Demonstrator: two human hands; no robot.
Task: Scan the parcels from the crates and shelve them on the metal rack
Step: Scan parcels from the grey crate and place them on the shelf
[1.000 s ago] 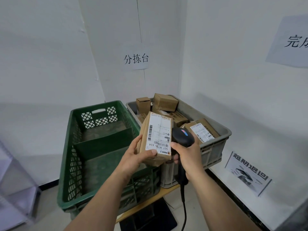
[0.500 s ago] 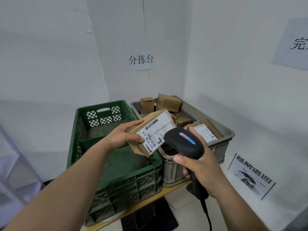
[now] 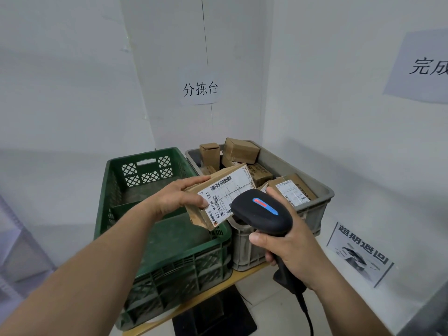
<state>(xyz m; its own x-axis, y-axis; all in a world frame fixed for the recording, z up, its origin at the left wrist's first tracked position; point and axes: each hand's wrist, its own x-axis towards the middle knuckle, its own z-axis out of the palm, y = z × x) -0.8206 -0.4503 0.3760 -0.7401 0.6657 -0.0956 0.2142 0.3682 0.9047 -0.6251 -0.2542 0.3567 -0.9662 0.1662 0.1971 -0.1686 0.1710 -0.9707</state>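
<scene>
Since a second ago you have tipped the parcel (image 3: 202, 187) from upright to a slant and lifted it higher, and you have raised the barcode scanner (image 3: 261, 212) so its head sits just in front of the label. Your left hand (image 3: 179, 197) grips the small brown cardboard parcel by its left end, fingers along the top edge and thumb pressed on the white shipping label (image 3: 225, 195), which faces you. The parcel hangs in the air over the right rim of the green crate (image 3: 145, 170), which looks empty, and beside the grey crate (image 3: 312, 214), where more cardboard parcels (image 3: 240, 150) are piled. Your right hand (image 3: 291, 248) is wrapped round the black scanner's handle, its cable (image 3: 308, 316) trailing down; a red and blue light strip shows on the scanner's top. Both crates stand on a wooden counter (image 3: 206, 295) in a white-walled corner. You appear to be at the scanning step for this parcel. Next, the scanner's window needs a clear line to a barcode, so keep your thumb off the bars, then carry the parcel to the metal rack, which is not plainly in view.
</scene>
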